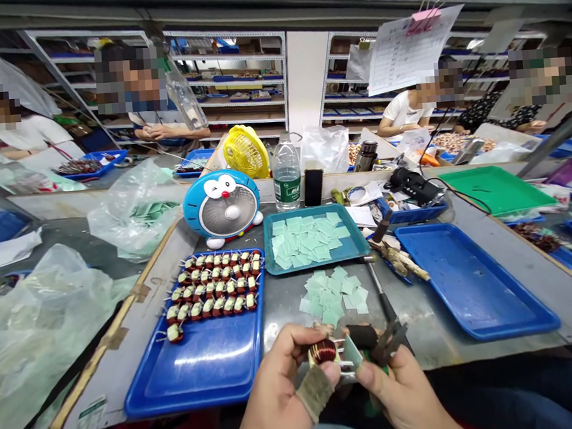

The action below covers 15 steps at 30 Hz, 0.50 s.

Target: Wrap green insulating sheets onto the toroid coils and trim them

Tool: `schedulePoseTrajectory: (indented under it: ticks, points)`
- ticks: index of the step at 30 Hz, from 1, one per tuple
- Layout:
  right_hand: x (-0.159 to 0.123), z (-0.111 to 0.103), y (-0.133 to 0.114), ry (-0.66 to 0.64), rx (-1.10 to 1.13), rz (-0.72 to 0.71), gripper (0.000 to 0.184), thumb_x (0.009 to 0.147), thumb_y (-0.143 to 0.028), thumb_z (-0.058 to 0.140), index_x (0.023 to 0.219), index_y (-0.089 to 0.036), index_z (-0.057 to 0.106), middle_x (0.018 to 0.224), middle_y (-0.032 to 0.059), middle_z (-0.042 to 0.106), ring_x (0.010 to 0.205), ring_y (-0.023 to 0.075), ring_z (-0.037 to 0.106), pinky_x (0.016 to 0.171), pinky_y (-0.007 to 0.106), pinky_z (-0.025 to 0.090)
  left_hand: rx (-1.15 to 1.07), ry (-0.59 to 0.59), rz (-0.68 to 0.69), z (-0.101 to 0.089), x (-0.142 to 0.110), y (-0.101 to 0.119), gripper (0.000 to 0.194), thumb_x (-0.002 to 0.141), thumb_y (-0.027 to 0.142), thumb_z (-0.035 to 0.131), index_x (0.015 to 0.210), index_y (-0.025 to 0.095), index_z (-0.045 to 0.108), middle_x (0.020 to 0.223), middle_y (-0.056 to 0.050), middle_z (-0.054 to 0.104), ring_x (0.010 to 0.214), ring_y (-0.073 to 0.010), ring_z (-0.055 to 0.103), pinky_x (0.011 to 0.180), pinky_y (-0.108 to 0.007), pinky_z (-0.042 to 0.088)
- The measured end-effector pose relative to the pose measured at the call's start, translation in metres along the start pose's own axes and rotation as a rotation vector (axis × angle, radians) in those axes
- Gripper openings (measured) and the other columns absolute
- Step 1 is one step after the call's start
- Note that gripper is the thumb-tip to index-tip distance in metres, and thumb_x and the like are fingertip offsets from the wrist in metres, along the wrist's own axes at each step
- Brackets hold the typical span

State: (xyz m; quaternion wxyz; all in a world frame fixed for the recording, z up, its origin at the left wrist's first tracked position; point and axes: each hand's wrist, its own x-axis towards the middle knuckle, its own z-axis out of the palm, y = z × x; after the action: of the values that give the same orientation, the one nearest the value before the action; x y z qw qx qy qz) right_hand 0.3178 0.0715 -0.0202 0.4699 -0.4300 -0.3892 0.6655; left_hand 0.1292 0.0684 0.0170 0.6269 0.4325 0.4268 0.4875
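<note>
My left hand [278,388], with a worn cloth wrap on its thumb, grips a copper-wound toroid coil [323,352] on a white base with metal leads. My right hand [401,393] closes on dark-handled small pliers [387,342], their jaws beside the coil. A pale green insulating sheet [352,352] stands against the coil's leads. Just ahead on the bench lies a loose pile of green sheets [329,296]. More sheets fill a teal tray [314,265]. Rows of finished coils [213,291] sit on a blue tray [199,377] to my left.
A long metal-shafted tool [377,293] lies beside a bundle of components [399,260]. A blue tray [471,280] and green tray [497,190] stand right. A cartoon-shaped fan [221,202], water bottle [286,175] and plastic bags [40,336] crowd the bench. Co-workers [409,111] sit beyond.
</note>
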Motion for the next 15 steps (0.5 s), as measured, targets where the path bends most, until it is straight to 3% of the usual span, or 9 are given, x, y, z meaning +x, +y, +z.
schedulePoseTrajectory:
  ticks: [7,12,15]
  points:
    - [0.001,0.0,-0.01,0.02,-0.045,-0.02,0.049,0.074,-0.048,0.085,0.113,-0.02,0.075,0.114,0.0138,0.077,0.105,0.0331,0.072,0.095,0.047,0.056,-0.076,-0.024,-0.006,-0.001,-0.001,-0.005,0.029,0.087,0.033,0.076,0.109,0.022,0.061,0.114,-0.01,0.071,0.103,-0.0235,0.069,0.089,-0.033,0.053]
    - [0.004,-0.002,-0.005,-0.04,-0.106,-0.044,0.043,0.077,-0.049,0.082,0.111,-0.023,0.077,0.113,0.0125,0.077,0.103,0.0329,0.072,0.096,0.046,0.056,0.131,-0.092,0.038,-0.011,0.001,0.004,0.025,0.088,0.032,0.074,0.108,0.021,0.065,0.108,-0.01,0.073,0.096,-0.0233,0.07,0.085,-0.03,0.054]
    - [0.005,-0.005,0.006,0.04,-0.099,-0.033,0.047,0.072,-0.048,0.086,0.112,-0.025,0.077,0.114,0.0118,0.077,0.105,0.0342,0.072,0.094,0.045,0.058,0.188,-0.129,0.072,-0.016,0.003,0.009,0.024,0.088,0.031,0.073,0.11,0.022,0.067,0.113,-0.011,0.074,0.099,-0.0248,0.071,0.086,-0.03,0.054]
